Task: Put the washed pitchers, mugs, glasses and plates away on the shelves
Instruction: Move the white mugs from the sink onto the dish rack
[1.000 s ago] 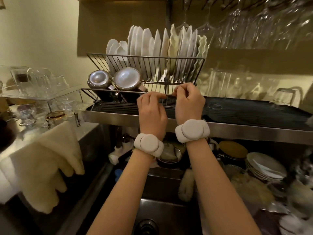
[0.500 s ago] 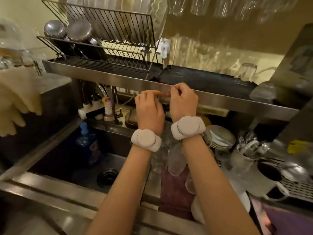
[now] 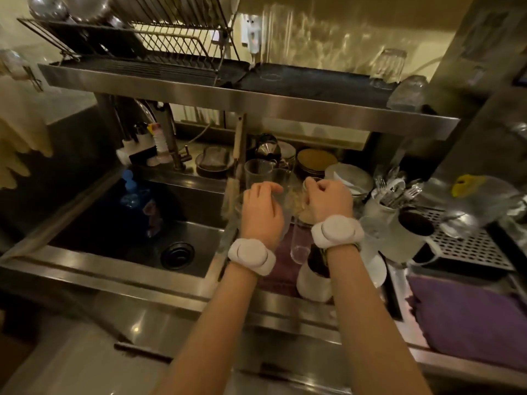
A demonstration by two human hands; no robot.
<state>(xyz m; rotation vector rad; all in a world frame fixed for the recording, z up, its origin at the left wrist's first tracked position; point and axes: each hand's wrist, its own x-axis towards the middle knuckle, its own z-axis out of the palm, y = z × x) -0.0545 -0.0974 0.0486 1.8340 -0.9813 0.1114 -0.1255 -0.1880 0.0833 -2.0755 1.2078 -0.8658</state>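
Both hands hover over the washed dishes just right of the sink (image 3: 137,223). Left hand (image 3: 261,212): fingers loosely curled above a clear glass (image 3: 258,172); whether the grip holds anything cannot be told. Right hand (image 3: 328,201): fingers curled, grip contents unclear. Stacked plates (image 3: 350,178) sit right of the sink, beyond the hands, below the shelf (image 3: 256,101).

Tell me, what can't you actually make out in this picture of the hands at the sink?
- Head view: whether the left hand or right hand grips a glass; their backs hide the fingertips.
- Head view: the clear glasses behind the hands; blurred, outlines merge.
- Head view: the rack on the shelf; its top is cut off by the picture's edge.
- Head view: the bottle in the sink; too dark for its label.
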